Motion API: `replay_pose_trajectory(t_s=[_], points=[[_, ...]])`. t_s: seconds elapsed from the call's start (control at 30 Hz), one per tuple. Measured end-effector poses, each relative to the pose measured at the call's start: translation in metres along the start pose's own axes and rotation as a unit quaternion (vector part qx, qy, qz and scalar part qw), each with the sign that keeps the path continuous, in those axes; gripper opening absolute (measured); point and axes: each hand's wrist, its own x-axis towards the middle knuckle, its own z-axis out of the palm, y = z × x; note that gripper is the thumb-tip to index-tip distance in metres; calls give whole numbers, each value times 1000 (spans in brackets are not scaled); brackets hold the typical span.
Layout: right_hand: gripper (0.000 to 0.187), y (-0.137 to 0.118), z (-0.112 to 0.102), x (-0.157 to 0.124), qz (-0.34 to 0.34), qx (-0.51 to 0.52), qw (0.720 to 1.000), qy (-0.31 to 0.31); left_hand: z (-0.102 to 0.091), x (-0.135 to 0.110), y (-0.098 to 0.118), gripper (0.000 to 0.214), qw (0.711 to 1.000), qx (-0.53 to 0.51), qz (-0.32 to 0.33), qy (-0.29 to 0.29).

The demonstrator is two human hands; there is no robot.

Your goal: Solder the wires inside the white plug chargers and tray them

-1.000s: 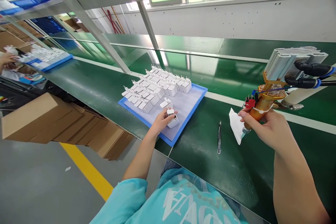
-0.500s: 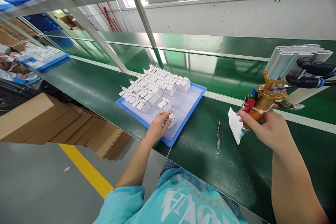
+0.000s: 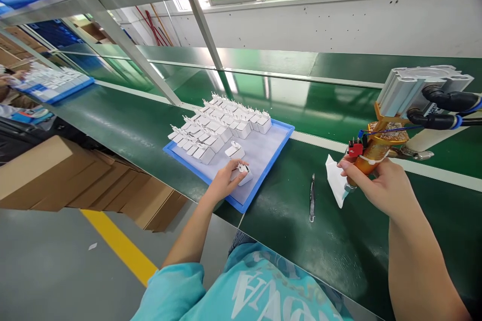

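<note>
My left hand point(image 3: 226, 178) is closed at the near edge of the blue-rimmed tray point(image 3: 266, 173), thumb and fingers pinching a small white plastic part point(image 3: 244, 176) with a dark spot on top. Just behind it sits another single white part point(image 3: 235, 150). Rows of similar white parts point(image 3: 218, 125), with thin prongs upward, cover the far side of the tray. On the right, my right hand point(image 3: 380, 185) is wrapped round an amber cylindrical tool point(image 3: 367, 160) with a red switch and a metal tip. A white sheet point(image 3: 335, 180) lies beside and partly under the tip.
Tweezers point(image 3: 312, 198) lie on the green bench point(image 3: 286, 230) between my hands. Above the tool is a metal cylinder block point(image 3: 422, 88) with black hoses. Cardboard boxes point(image 3: 94, 180) stand on the floor at left. Farther left, another person's hand is near a second tray point(image 3: 68, 90).
My left fingers have shifted on the white part, so more of its top shows. The right hand keeps its hold on the tool. The view has moved slightly.
</note>
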Motion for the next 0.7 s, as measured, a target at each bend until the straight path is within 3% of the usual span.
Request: replay_pose_trajectory(t_s=[0.27, 0.4, 0.57, 0.7], points=[[44, 0, 0, 0, -24, 15, 1000, -2, 15, 2, -5, 27, 999, 24, 29, 33], [43, -1, 0, -1, -30, 18, 999, -2, 13, 2, -3, 33, 993, 120, 4, -12], [43, 0, 0, 0, -20, 14, 1000, -6, 5, 6, -3, 40, 963, 263, -1, -62], [46, -1, 1, 0, -8, 16, 1000, -7, 4, 9, -2, 39, 955, 287, 21, -68]])
